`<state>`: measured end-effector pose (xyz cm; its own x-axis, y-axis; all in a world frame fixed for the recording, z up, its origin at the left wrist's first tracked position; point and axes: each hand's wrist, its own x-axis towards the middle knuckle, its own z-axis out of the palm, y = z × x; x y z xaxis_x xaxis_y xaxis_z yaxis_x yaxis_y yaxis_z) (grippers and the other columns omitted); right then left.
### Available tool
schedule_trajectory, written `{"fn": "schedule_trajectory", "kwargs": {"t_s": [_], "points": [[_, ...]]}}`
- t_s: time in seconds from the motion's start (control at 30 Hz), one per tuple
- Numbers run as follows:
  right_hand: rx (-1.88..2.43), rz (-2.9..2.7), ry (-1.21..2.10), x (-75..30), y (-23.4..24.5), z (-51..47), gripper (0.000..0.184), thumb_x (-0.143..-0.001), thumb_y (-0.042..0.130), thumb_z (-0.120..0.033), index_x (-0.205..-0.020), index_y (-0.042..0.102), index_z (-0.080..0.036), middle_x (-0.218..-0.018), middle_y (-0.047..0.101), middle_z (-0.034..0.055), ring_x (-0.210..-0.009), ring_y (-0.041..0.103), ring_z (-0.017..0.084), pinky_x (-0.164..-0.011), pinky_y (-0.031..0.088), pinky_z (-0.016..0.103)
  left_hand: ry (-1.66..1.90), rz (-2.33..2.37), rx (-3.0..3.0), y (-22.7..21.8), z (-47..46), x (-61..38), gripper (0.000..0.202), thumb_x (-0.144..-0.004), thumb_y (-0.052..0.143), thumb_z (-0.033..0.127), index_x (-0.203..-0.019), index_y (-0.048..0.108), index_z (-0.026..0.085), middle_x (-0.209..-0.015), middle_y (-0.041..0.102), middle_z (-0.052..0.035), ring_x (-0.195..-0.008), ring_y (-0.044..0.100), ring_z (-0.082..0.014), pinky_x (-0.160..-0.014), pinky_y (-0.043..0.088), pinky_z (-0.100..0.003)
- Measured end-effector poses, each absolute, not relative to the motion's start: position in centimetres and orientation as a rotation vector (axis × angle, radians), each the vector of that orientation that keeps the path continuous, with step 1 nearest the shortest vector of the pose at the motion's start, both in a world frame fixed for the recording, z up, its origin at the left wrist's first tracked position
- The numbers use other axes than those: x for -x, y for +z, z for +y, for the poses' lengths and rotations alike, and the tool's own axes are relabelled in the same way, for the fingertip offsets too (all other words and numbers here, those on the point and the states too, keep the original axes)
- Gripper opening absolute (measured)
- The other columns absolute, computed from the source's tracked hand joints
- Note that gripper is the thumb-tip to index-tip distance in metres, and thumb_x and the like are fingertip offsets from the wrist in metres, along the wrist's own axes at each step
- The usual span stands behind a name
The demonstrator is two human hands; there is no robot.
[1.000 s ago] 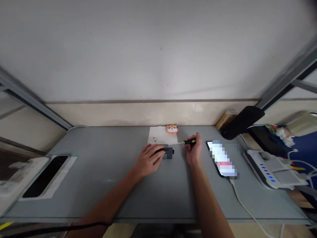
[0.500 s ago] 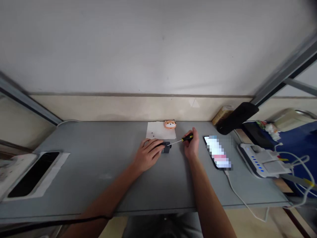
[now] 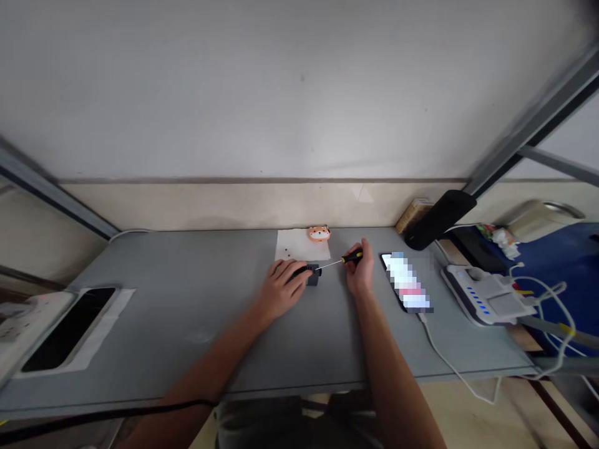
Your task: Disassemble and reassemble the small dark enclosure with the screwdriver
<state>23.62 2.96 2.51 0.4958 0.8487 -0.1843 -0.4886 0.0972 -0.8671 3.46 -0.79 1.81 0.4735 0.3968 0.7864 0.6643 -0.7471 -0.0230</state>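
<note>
Pale grey wall [image 3: 299, 93] fills the upper half of the view, and below it stretches a grey desk [image 3: 187, 337]. Toward its right end sits a white power strip [image 3: 461, 292] with blue-lit ports; toward its left end, a dark-screened phone [image 3: 70, 330] lies on white paper. Near the wall at right, a black cylinder [image 3: 442, 218] leans, and a lit phone [image 3: 402, 280] lies closer, its cable plugged in. At the desk's middle, the left hand [image 3: 283, 287] bends its fingers over a small dark box [image 3: 312, 278], holding it against the surface just in front of a white sheet [image 3: 302, 248]. Just right of the box, the right hand [image 3: 360, 274] is closed around the handle of a screwdriver [image 3: 353, 257], whose thin shaft reaches the box's exposed end; whether the tip touches is unclear. An orange animal-faced object [image 3: 319, 234] rests on the sheet, with tiny dark specks [image 3: 287, 251] to its left.
</note>
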Motion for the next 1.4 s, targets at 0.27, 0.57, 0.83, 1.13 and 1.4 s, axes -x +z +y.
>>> {"fn": "schedule_trajectory", "kwargs": {"t_s": [0.27,0.57,0.83,1.13,1.4], "points": [[1.055,-0.380,1.050,-23.7,2.8,3.0,0.053,-0.076,0.067,-0.064,-0.052,0.046,-0.021,-0.050,0.041,-0.0055,-0.040,0.028,0.006,-0.038,0.020,0.022,-1.136,-0.922,2.435,1.1,-0.6,-3.3,0.026,-0.097,0.053,0.008,-0.108,0.069,0.024,-0.105,0.075,-0.0058,-0.102,0.069,-0.0196,-0.094,0.047,-0.035],[1.072,-0.361,1.049,-23.4,3.1,2.9,0.046,-0.077,0.065,-0.056,-0.053,0.046,-0.021,-0.054,0.044,-0.0044,-0.044,0.037,0.006,-0.040,0.026,0.021,-1.067,-0.891,2.435,0.8,-0.5,-3.1,0.034,-0.098,0.051,0.009,-0.122,0.068,0.025,-0.108,0.073,-0.0067,-0.106,0.066,-0.0207,-0.096,0.046,-0.036],[1.051,-0.417,1.020,-23.4,3.2,2.8,0.051,-0.080,0.059,-0.068,-0.061,0.044,-0.023,-0.052,0.044,-0.0072,-0.039,0.026,0.006,-0.041,0.024,0.026,-1.151,-0.880,2.430,0.6,-0.5,-3.2,0.032,-0.098,0.052,0.008,-0.118,0.070,0.026,-0.109,0.073,-0.0066,-0.105,0.067,-0.0195,-0.095,0.048,-0.036],[1.120,-0.739,1.078,-21.0,2.7,2.6,0.047,-0.064,0.078,-0.068,-0.068,0.070,-0.022,-0.054,0.058,-0.0044,-0.050,0.047,0.011,-0.050,0.036,0.025,-1.111,-0.905,2.532,0.8,-0.9,-3.2,0.036,-0.100,0.047,0.008,-0.123,0.068,0.025,-0.114,0.076,-0.0071,-0.114,0.068,-0.0194,-0.102,0.046,-0.038],[1.098,-1.145,1.073,-20.5,2.6,2.1,0.035,-0.072,0.077,-0.058,-0.078,0.077,-0.024,-0.071,0.072,-0.0001,-0.069,0.064,0.017,-0.070,0.049,0.028,-1.082,-0.904,2.574,1.3,-0.9,-3.1,0.039,-0.099,0.044,0.007,-0.125,0.067,0.022,-0.116,0.075,-0.0089,-0.116,0.066,-0.0212,-0.100,0.047,-0.039]]}}
